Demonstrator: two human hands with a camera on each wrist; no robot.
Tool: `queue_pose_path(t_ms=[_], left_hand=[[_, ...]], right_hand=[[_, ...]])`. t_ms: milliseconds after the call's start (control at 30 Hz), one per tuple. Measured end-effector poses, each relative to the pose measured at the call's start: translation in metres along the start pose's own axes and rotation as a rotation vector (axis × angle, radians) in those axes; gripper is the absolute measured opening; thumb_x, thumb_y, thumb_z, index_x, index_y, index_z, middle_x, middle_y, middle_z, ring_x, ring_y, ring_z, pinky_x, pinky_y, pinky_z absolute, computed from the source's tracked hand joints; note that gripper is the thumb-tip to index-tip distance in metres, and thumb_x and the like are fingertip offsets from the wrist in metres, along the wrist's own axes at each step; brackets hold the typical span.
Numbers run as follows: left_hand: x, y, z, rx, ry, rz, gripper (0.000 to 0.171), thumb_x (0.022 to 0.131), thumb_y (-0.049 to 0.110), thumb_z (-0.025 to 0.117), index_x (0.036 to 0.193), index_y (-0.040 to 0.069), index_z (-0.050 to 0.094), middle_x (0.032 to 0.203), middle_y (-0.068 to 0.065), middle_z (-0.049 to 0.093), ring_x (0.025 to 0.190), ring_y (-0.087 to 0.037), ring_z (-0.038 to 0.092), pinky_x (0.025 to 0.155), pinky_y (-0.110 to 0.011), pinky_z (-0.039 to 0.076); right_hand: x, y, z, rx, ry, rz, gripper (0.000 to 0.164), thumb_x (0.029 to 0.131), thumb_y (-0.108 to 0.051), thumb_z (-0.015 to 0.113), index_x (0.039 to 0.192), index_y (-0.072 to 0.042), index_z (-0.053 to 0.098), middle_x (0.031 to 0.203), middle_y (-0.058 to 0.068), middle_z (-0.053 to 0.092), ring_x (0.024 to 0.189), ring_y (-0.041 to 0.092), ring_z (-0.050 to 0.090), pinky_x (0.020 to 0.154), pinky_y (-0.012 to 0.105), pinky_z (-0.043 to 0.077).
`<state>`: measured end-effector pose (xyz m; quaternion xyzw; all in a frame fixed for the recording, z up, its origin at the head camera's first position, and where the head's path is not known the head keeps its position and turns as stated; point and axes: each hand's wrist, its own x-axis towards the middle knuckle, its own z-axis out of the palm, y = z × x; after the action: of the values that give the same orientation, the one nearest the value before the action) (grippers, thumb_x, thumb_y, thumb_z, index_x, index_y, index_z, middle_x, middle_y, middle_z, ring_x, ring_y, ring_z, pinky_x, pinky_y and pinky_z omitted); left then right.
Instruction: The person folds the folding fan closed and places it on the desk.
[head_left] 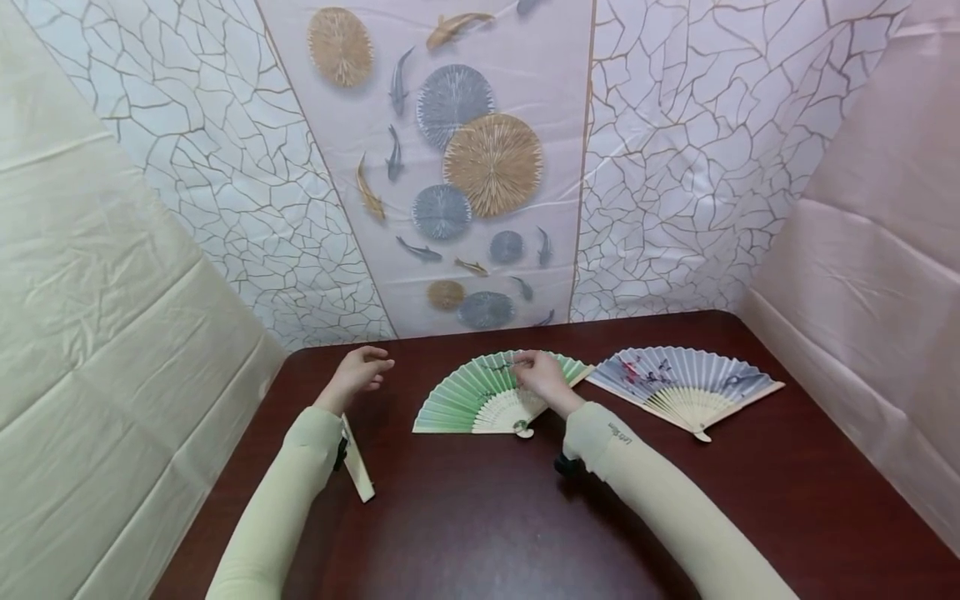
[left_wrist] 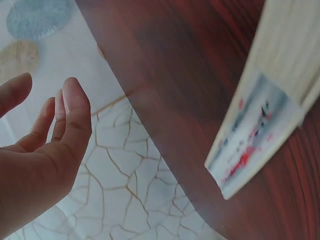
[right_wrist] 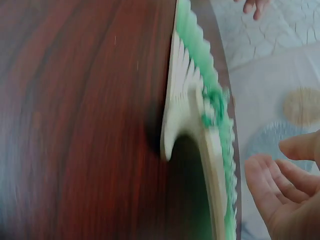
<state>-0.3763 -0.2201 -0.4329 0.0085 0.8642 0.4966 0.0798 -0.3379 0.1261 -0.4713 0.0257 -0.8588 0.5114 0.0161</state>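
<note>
Green fan (head_left: 465,392) lies spread on the bench (head_left: 450,517) beside a blue-grey fan (head_left: 678,382). Right hand (head_left: 542,377), empty and relaxed, is above the green fan; left hand (head_left: 357,373), also empty, is near a folded fan (head_left: 358,468).

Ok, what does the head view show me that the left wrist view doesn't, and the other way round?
Only the head view shows the open green fan, the open blue-grey fan, the right hand over the green one, and the pale sleeves.

Only the left wrist view clearly shows the red marks on the cloth end of the folded fan.

Both show that folded fan, the left hand holding nothing, the dark table and the patterned backdrop.
</note>
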Motion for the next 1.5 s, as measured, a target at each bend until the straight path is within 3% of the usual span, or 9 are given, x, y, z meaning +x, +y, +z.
queue_pose_path(t_ms=[167, 333, 533, 800, 933, 1267, 1500], left_hand=[[0.003, 0.0, 0.015, 0.027, -0.038, 0.012, 0.044, 0.103, 0.022, 0.06, 0.139, -0.002, 0.051, 0.129, -0.024, 0.058, 0.111, -0.045, 0.058, 0.094, -0.052, 0.054], [0.003, 0.003, 0.029, 0.072, -0.06, 0.013, 0.043, 0.102, 0.021, 0.06, 0.137, -0.002, 0.052, 0.127, -0.023, 0.058, 0.11, -0.043, 0.059, 0.093, -0.051, 0.055], [0.003, 0.004, 0.046, 0.069, -0.09, 0.011, 0.041, 0.103, 0.019, 0.059, 0.137, -0.003, 0.052, 0.123, -0.021, 0.06, 0.104, -0.041, 0.06, 0.09, -0.05, 0.056], [-0.002, -0.002, 0.066, 0.07, -0.115, -0.005, 0.038, 0.103, 0.017, 0.058, 0.134, -0.005, 0.054, 0.122, -0.023, 0.063, 0.09, -0.031, 0.063, 0.078, -0.041, 0.06], [-0.004, -0.008, 0.07, 0.05, -0.138, -0.024, 0.04, 0.104, 0.018, 0.058, 0.137, -0.004, 0.053, 0.125, -0.02, 0.061, 0.092, -0.026, 0.063, 0.079, -0.039, 0.06], [-0.014, -0.021, 0.067, 0.008, -0.187, -0.039, 0.039, 0.104, 0.019, 0.057, 0.136, -0.003, 0.054, 0.123, -0.02, 0.062, 0.096, -0.028, 0.065, 0.082, -0.04, 0.06], [-0.015, -0.024, 0.064, -0.017, -0.192, -0.039, 0.039, 0.104, 0.02, 0.057, 0.136, -0.003, 0.055, 0.12, -0.018, 0.063, 0.096, -0.026, 0.064, 0.08, -0.04, 0.06]], right_hand=[[0.002, 0.016, -0.026, 0.059, 0.017, 0.074, 0.032, 0.099, -0.012, 0.056, 0.123, 0.008, 0.065, 0.089, 0.02, 0.071, 0.075, 0.029, 0.07, 0.067, 0.035, 0.061], [0.007, 0.034, -0.048, 0.116, 0.076, 0.127, 0.031, 0.101, -0.012, 0.057, 0.118, 0.012, 0.064, 0.094, 0.026, 0.071, 0.08, 0.034, 0.072, 0.066, 0.036, 0.063], [0.001, 0.052, -0.072, 0.186, 0.101, 0.153, 0.035, 0.103, -0.013, 0.057, 0.121, 0.017, 0.06, 0.098, 0.031, 0.069, 0.073, 0.024, 0.072, 0.065, 0.033, 0.063], [-0.015, 0.069, -0.087, 0.208, 0.065, 0.232, 0.038, 0.104, -0.017, 0.056, 0.12, 0.018, 0.056, 0.089, 0.022, 0.07, 0.065, 0.014, 0.068, 0.064, 0.029, 0.062], [-0.02, 0.075, -0.089, 0.232, 0.053, 0.253, 0.041, 0.105, -0.018, 0.055, 0.121, 0.019, 0.057, 0.087, 0.022, 0.071, 0.064, 0.013, 0.069, 0.064, 0.028, 0.062], [-0.032, 0.086, -0.09, 0.424, -0.056, 0.288, 0.05, 0.108, -0.022, 0.049, 0.128, 0.023, 0.048, 0.093, 0.022, 0.073, 0.073, 0.017, 0.073, 0.07, 0.031, 0.062], [-0.029, 0.086, -0.09, 0.509, -0.066, 0.35, 0.05, 0.107, -0.023, 0.051, 0.131, 0.021, 0.049, 0.091, 0.018, 0.074, 0.076, 0.018, 0.074, 0.071, 0.031, 0.062]])
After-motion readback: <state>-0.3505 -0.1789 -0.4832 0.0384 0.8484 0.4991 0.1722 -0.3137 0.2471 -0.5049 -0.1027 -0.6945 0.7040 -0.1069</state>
